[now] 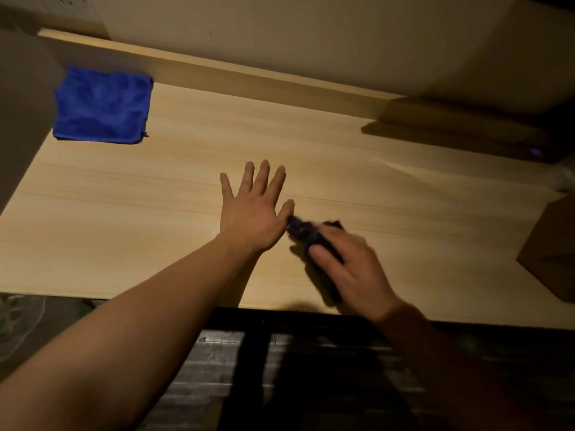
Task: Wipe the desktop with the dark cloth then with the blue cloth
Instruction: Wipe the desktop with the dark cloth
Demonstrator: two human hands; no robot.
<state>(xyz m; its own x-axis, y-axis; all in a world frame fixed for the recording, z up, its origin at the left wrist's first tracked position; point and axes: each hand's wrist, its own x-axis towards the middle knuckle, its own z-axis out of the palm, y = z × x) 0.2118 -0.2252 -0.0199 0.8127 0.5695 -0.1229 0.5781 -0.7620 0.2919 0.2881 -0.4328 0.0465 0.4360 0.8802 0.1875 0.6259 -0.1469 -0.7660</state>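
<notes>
I see my left hand [253, 209] lying flat on the pale wooden desk [124, 213], palm down, fingers spread wide and holding nothing. Just beside it, my right hand [348, 262] presses down on the dark cloth [306, 233], thumb and fingers laid over it; the cloth is bunched and blurred, one end poking out toward the left thumb, close enough that I cannot tell whether they touch. The blue cloth [101, 105] lies folded in a rough square at the far left corner of the desk, well apart from both hands. A brown box [553, 244] sits at the right edge. Below the near edge, a dark slatted surface [217, 368] shows.
</notes>
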